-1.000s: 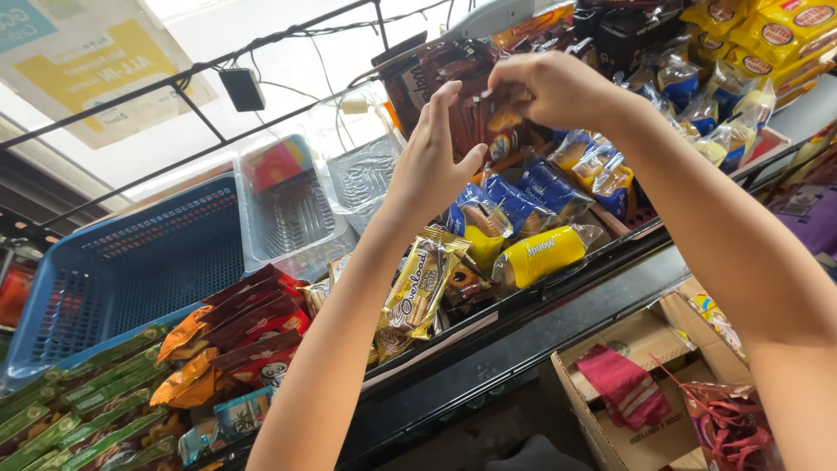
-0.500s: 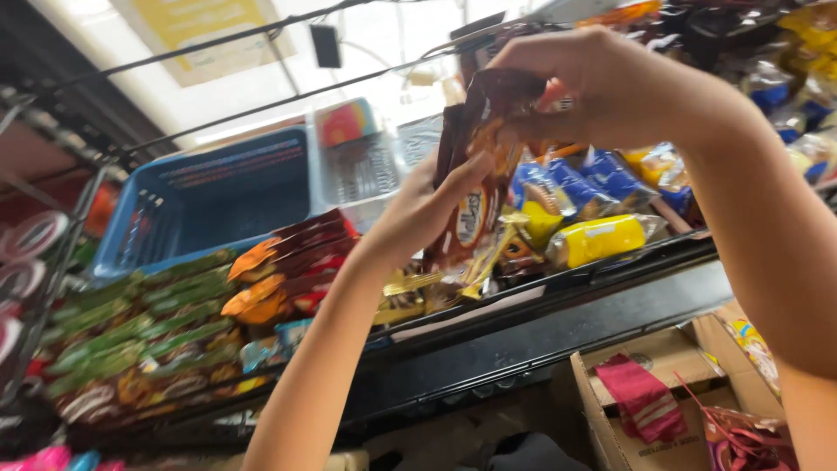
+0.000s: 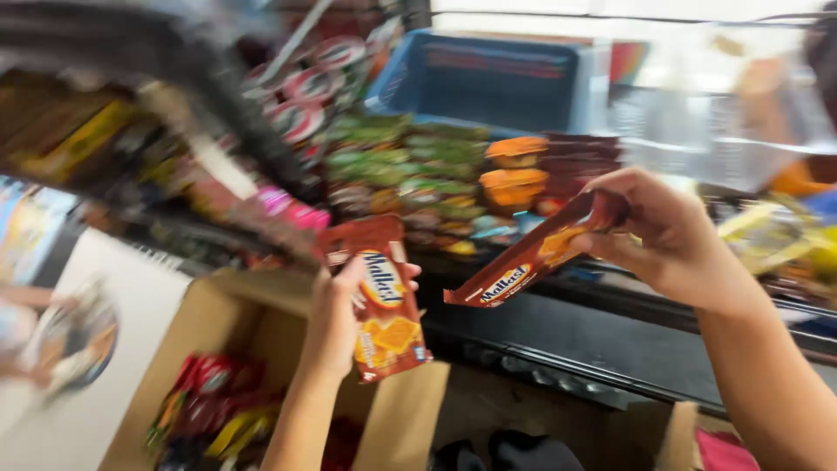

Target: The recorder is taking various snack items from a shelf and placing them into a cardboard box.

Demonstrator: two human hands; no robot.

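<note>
Biscuit packets, two, red-brown wrappers with an orange cracker picture: one (image 3: 388, 305) was held upright in the left hand (image 3: 336, 318), fingers (image 3: 410, 272) clamped around its back and edge, above an open cardboard box (image 3: 209, 323); the other (image 3: 532, 262) was held tilted in the right hand (image 3: 667, 231), fingers closed on its upper end, the lower end hanging free over the dark shelf edge (image 3: 558, 327). Box below held red and yellow wrapped snacks (image 3: 209, 401), blurred. Second carton (image 3: 689, 436) at lower right, partly seen, with a pink pack inside. Beyond the hands, the shelf carried rows of green packets (image 3: 392, 166), orange packets (image 3: 516, 166) and dark brown packets (image 3: 580, 161); farther back stood a blue plastic basket (image 3: 488, 83) and a clear basket (image 3: 697, 131). Risk, as judged: the right-hand packet was gripped only at one end and could slip or bend, cracking the biscuits; motion blur suggested quick movement, which could knock stacked packets off the shelf. Against the frame half a second earlier: both hands were then raised together high at the snack display, gripping dark packets; now they had come down and apart, one packet each, with the view swung left toward the box.
</note>
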